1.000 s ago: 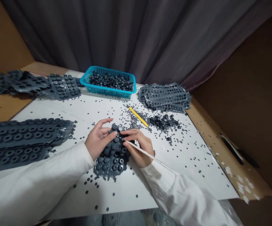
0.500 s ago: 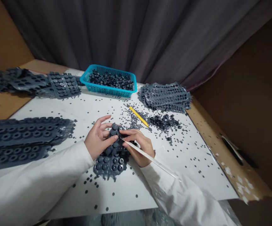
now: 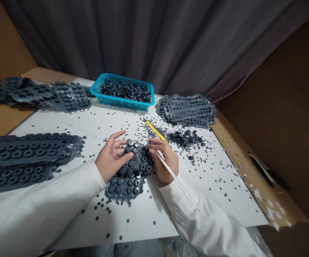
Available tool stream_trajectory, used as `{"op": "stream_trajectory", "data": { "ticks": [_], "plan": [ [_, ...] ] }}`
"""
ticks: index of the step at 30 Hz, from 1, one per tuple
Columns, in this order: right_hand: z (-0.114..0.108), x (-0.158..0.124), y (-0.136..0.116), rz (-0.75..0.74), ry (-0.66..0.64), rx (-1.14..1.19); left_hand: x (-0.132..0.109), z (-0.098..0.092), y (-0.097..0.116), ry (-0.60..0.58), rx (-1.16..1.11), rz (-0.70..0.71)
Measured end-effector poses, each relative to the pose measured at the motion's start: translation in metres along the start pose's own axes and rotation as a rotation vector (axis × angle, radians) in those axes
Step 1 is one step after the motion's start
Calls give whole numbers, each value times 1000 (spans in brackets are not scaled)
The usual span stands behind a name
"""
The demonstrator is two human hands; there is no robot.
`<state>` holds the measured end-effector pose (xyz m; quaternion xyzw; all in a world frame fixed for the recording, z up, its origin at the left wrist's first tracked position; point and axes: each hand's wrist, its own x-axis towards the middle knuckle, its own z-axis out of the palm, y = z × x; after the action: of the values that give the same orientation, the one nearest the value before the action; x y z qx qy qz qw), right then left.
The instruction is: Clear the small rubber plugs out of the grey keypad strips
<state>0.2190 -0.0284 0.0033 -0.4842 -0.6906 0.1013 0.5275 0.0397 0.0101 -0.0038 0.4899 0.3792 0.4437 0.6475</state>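
My left hand point(image 3: 113, 157) is closed on a dark grey moulded rubber sheet point(image 3: 133, 157) with rows of round raised parts, thumb on its face. The sheet is raised and bent. Just below it, touching or joined, a flat section point(image 3: 123, 186) of the same kind lies on the white board. My right hand point(image 3: 166, 160) is closed on a thin white stick-like tool point(image 3: 167, 167) slanting back along the wrist. Its fingertips are by the sheet's right edge; whether they pinch a small piece I cannot make out.
A blue basket point(image 3: 122, 103) of small black parts stands at the back. Perforated sheets point(image 3: 186, 109) are stacked at right, a loose black pile point(image 3: 185, 138) and a yellow stick point(image 3: 156, 130) before them. More rubber sheets point(image 3: 28, 148) lie left. Small discs dot the white board point(image 3: 197, 200).
My right hand has drawn back to the right with the white tool, off the sheet's face, uncovering its right part. My left hand keeps its hold in about the same place.
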Motion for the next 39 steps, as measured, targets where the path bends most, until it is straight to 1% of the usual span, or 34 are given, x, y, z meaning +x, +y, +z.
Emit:
{"op": "stream_trajectory", "data": {
  "ticks": [2,4,8,10,11,15,20,24,31,34,39],
  "plan": [
    [-3,2,-6,20,62,35,1,0,0,18,-16,-25],
    [-4,1,-13,8,51,87,1,-1,0,29,-21,-41],
    [-3,-2,-20,-28,-176,200,2,-3,-2,25,12,-17],
    [0,-4,-19,-40,-242,229,2,-4,-3,12,35,8],
    [2,-4,-18,-41,-252,236,1,-4,-3,4,43,20],
    [4,-5,-15,-43,-248,254,1,-5,-3,-15,70,54],
    [4,-6,-15,-47,-242,270,2,-4,-2,0,103,75],
    [4,-6,-12,-92,-246,260,1,-4,-2,-3,86,76],
    [8,-9,-2,-174,-254,147,1,-4,-3,-12,75,70],
    [8,-10,-3,-146,-249,98,1,-4,-3,-15,68,73],
    [5,-10,-9,-28,-227,60,1,-3,-3,-17,66,74]
  ]
}}
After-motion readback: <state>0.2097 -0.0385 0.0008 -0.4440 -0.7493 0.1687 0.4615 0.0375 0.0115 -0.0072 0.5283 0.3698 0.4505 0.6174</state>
